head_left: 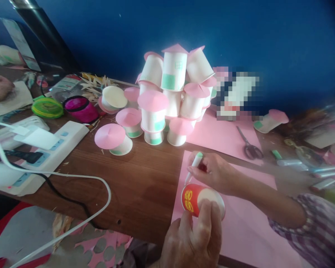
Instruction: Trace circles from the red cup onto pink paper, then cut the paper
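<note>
A red and white paper cup (194, 199) with yellow characters rests on a sheet of pink paper (248, 223). From the near side, my left hand (194, 238) has its fingers closed around the cup. My right hand (212, 169), in a purple checked sleeve, grips a white marker (195, 163) with a green end. The marker's tip points down beside the cup's far left edge; whether it touches the paper I cannot tell. Behind my hands stands a stack of white cups (174, 70) with pink cone-shaped paper tops.
Scissors (252, 149) lie on another pink sheet (226, 136). A power strip (53, 152) with a white cable (100, 178) occupies the left. Another person's hand (0, 89) shows at far left. Pink cut-out scraps (100, 245) lie below the table edge. Blurred pens (324, 171) are at right.
</note>
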A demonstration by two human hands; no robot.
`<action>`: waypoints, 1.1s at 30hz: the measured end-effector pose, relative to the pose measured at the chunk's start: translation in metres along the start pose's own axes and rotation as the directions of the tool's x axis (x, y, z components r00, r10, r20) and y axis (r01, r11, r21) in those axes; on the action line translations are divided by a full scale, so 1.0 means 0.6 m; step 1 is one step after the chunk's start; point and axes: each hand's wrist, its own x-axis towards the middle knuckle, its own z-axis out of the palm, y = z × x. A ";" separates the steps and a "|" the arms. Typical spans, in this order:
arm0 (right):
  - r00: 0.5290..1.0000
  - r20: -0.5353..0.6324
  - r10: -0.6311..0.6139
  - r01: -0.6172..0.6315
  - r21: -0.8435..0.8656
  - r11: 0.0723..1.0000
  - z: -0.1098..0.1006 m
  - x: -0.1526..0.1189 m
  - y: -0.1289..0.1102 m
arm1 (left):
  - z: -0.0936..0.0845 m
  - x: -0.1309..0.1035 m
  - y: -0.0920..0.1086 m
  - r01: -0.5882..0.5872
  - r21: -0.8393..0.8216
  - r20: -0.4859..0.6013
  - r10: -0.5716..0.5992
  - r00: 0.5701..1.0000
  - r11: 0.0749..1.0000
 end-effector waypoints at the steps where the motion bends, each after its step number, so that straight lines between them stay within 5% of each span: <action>1: 1.000 0.001 0.001 -0.001 -0.002 1.000 0.000 0.000 0.000 | 0.000 0.000 -0.001 -0.011 0.001 0.002 0.011 1.000 1.000; 12: 1.000 0.014 0.015 -0.014 -0.021 1.000 -0.009 -0.002 0.003 | -0.003 -0.001 0.004 0.026 0.015 0.023 -0.026 0.999 1.000; 25: 0.990 -0.104 0.096 -0.093 0.032 0.995 -0.015 -0.029 0.033 | -0.001 -0.002 0.006 0.068 -0.020 0.014 -0.068 0.998 0.997; 33: 0.972 -0.227 0.059 -0.023 0.158 0.987 -0.014 -0.065 0.043 | -0.003 0.004 -0.001 0.057 0.004 -0.018 -0.057 0.998 0.998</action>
